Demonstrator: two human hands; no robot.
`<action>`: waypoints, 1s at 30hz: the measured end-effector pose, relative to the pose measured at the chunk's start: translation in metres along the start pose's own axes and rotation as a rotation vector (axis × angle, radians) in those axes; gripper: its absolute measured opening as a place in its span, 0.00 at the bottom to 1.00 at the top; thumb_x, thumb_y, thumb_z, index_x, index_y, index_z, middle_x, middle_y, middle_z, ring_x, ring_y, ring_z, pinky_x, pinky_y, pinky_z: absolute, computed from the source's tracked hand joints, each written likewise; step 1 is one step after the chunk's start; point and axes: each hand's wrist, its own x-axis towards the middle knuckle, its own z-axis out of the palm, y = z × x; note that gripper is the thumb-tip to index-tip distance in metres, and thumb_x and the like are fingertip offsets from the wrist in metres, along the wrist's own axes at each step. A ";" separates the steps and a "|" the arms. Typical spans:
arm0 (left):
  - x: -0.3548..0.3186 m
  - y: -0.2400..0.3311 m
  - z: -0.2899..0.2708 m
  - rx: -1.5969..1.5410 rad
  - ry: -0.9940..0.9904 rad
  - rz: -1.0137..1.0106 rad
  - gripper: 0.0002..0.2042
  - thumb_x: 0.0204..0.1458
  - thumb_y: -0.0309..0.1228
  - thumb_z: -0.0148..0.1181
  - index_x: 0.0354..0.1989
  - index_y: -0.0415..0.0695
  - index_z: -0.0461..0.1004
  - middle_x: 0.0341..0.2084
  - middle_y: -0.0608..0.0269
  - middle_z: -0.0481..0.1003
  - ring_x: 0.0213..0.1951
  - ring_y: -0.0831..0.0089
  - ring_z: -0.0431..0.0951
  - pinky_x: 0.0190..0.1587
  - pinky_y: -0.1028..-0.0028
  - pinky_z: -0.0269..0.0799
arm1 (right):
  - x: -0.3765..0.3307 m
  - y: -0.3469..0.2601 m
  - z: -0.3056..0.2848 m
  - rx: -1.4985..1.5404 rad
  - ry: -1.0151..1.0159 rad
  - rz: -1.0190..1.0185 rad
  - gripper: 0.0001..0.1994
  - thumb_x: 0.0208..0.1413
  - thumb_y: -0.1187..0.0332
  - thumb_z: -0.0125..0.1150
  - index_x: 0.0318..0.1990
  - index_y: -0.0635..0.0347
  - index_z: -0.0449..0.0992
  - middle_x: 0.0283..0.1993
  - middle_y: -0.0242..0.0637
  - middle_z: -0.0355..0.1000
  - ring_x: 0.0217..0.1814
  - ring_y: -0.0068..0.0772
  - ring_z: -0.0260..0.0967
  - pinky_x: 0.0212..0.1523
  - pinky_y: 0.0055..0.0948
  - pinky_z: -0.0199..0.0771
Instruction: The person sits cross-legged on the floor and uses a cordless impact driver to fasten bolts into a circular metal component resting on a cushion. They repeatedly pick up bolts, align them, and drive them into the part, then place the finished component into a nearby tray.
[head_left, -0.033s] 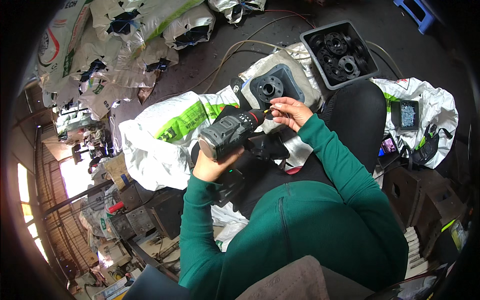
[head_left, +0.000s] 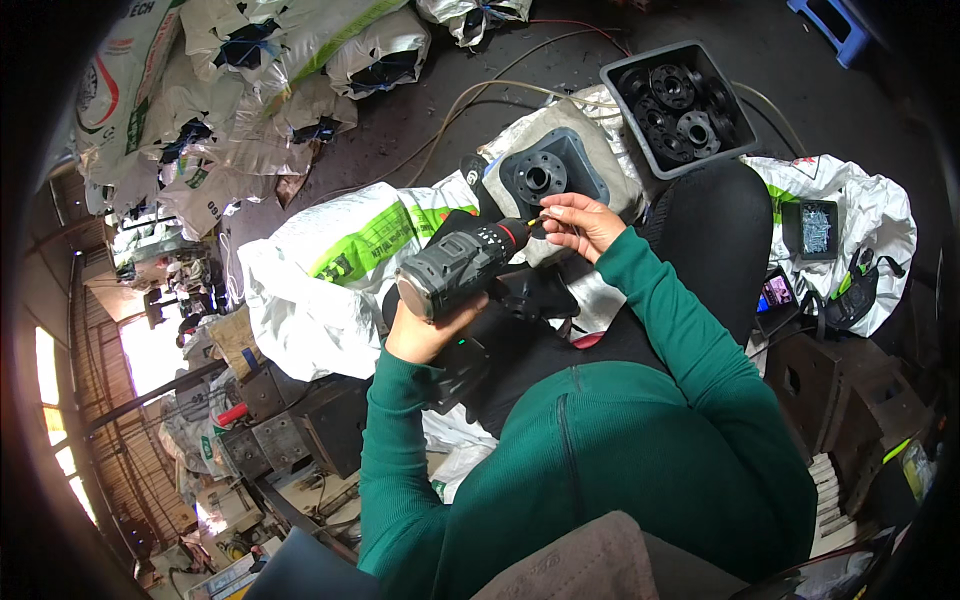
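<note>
My left hand (head_left: 432,332) is wrapped round the handle of a black cordless drill (head_left: 462,262), held level over my lap. The drill's red-ringed nose points right, with a short bit (head_left: 534,221) at its tip. Right at that tip, my right hand (head_left: 586,226) has thumb and fingers pinched together; what they hold is too small to make out. Just beyond the hands, a dark flanged disc with a raised hub (head_left: 540,176) sits on a grey square-based part (head_left: 588,172). Beneath that part lies a pale cloth-like sack (head_left: 622,178).
A grey bin (head_left: 652,165) of black flanged discs (head_left: 672,88) stands at the far right. To my right, a small tray of screws (head_left: 816,230) and a phone-like screen (head_left: 775,293) lie by a white sack (head_left: 880,215). Filled sacks (head_left: 230,110) are heaped far left; a hose (head_left: 450,115) crosses the floor.
</note>
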 end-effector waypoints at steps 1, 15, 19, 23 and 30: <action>-0.001 0.000 0.000 -0.004 0.007 -0.019 0.20 0.40 0.30 0.68 0.43 0.39 0.72 0.37 0.59 0.76 0.39 0.71 0.76 0.43 0.72 0.70 | -0.001 0.000 0.001 -0.017 -0.007 0.004 0.15 0.57 0.70 0.53 0.50 0.65 0.68 0.40 0.38 0.72 0.40 0.25 0.73 0.38 0.20 0.79; 0.007 -0.003 0.004 -0.038 0.013 -0.021 0.20 0.40 0.30 0.67 0.44 0.40 0.72 0.37 0.59 0.76 0.39 0.68 0.76 0.43 0.71 0.70 | 0.013 0.003 -0.005 0.126 0.064 -0.025 0.11 0.58 0.70 0.51 0.46 0.62 0.69 0.41 0.38 0.72 0.42 0.27 0.73 0.37 0.23 0.80; 0.008 -0.001 0.014 0.061 0.055 0.081 0.20 0.39 0.30 0.67 0.43 0.41 0.72 0.38 0.57 0.75 0.39 0.66 0.75 0.44 0.69 0.70 | 0.015 0.008 -0.003 0.275 0.070 -0.006 0.08 0.56 0.69 0.55 0.42 0.60 0.69 0.39 0.37 0.73 0.41 0.25 0.73 0.36 0.23 0.80; 0.015 0.001 0.020 0.125 0.060 0.152 0.20 0.39 0.30 0.67 0.43 0.40 0.72 0.37 0.58 0.74 0.39 0.66 0.74 0.43 0.69 0.69 | 0.013 0.007 -0.002 0.295 0.082 -0.005 0.08 0.55 0.68 0.57 0.40 0.58 0.70 0.37 0.35 0.73 0.40 0.24 0.72 0.36 0.23 0.79; 0.022 0.005 0.017 0.254 0.108 0.312 0.20 0.39 0.30 0.67 0.43 0.40 0.72 0.36 0.56 0.74 0.39 0.63 0.74 0.42 0.66 0.69 | 0.018 0.011 -0.006 0.294 0.102 0.007 0.07 0.57 0.67 0.54 0.39 0.58 0.72 0.37 0.32 0.73 0.39 0.21 0.73 0.34 0.21 0.80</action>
